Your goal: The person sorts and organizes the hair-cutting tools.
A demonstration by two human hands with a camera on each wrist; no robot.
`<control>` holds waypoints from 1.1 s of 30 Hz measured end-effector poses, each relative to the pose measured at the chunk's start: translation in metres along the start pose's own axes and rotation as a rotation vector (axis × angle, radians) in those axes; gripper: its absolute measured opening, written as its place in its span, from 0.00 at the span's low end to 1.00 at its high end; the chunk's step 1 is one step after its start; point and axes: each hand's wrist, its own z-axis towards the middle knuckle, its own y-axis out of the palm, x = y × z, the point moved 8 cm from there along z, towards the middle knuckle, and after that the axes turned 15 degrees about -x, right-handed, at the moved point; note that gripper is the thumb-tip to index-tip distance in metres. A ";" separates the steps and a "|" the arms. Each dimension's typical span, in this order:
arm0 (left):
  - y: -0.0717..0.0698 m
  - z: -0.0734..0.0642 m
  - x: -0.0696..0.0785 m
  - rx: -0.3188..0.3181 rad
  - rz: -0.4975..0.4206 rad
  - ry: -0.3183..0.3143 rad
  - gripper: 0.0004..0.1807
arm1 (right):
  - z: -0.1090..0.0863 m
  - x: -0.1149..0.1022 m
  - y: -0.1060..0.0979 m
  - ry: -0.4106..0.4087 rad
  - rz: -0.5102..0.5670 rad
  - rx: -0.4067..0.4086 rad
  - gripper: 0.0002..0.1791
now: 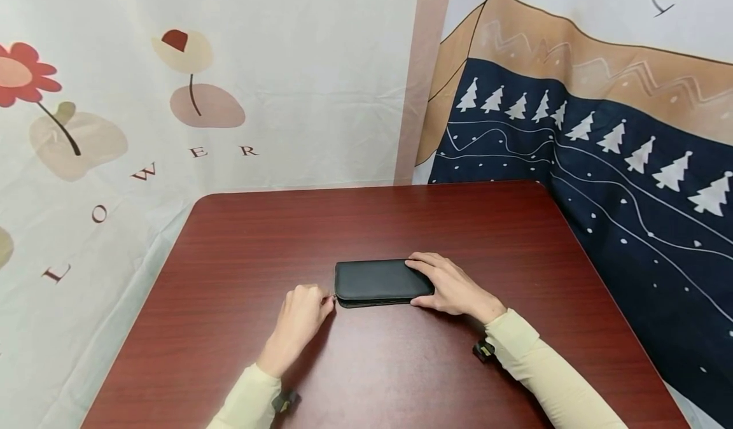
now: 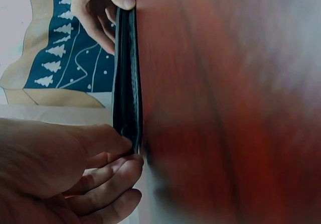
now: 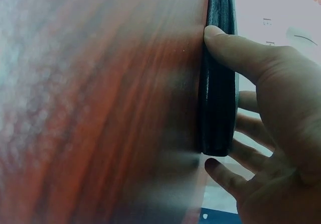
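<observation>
A black zip-around wallet (image 1: pixel 382 279) lies flat on the table, its long side facing the person. My left hand (image 1: pixel 302 314) is at the wallet's near left corner, thumb and index finger pinching the zipper pull there; the fingertips mostly hide the pull. The left wrist view shows the zipper edge (image 2: pixel 128 78) running up from those fingers, with a narrow gap along it. My right hand (image 1: pixel 455 286) grips the wallet's right end, thumb on the near edge and fingers over the top and far side. In the right wrist view the thumb (image 3: pixel 215 33) presses beside the zipper teeth.
The reddish-brown wooden table (image 1: pixel 275 232) has rounded far corners. Behind it hangs a pale cloth (image 1: pixel 321 66) with flower prints, and at the right a navy cloth (image 1: pixel 624 225) with white trees. A small dark device sits at each wrist.
</observation>
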 end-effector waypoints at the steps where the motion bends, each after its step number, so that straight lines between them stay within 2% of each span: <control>1: -0.002 0.001 0.000 0.010 -0.001 0.008 0.21 | 0.000 0.000 0.000 -0.001 0.003 -0.001 0.46; 5: -0.031 0.003 0.018 0.041 -0.008 0.021 0.19 | 0.000 0.000 0.000 0.003 0.004 -0.001 0.46; 8: -0.051 0.005 0.030 0.021 -0.025 0.010 0.20 | 0.000 0.000 0.000 0.007 0.001 -0.003 0.46; 9: -0.051 0.007 0.029 0.019 -0.029 0.012 0.20 | 0.000 0.000 0.000 0.007 0.000 -0.004 0.46; 11: -0.042 0.010 0.019 -0.010 -0.034 0.008 0.20 | 0.000 0.000 0.001 0.009 -0.001 -0.005 0.46; 16: 0.000 0.025 -0.021 -0.059 0.010 -0.003 0.20 | 0.001 0.000 0.001 0.013 0.003 -0.007 0.46; 20: 0.005 0.034 -0.030 -0.066 0.031 0.006 0.19 | 0.001 0.001 0.002 0.016 0.009 -0.014 0.46; 23: -0.005 0.037 -0.021 -0.056 0.018 0.014 0.20 | 0.001 0.001 0.002 0.018 0.005 -0.015 0.45; 27: -0.038 0.038 0.008 -0.040 -0.021 0.031 0.25 | 0.001 -0.001 0.001 0.011 0.007 -0.008 0.46; 29: -0.050 0.039 0.019 -0.047 -0.027 0.029 0.25 | 0.001 -0.002 0.000 0.008 0.011 -0.007 0.46; 33: -0.054 0.042 0.020 -0.051 -0.028 0.038 0.24 | 0.001 -0.002 0.000 0.011 0.009 -0.010 0.45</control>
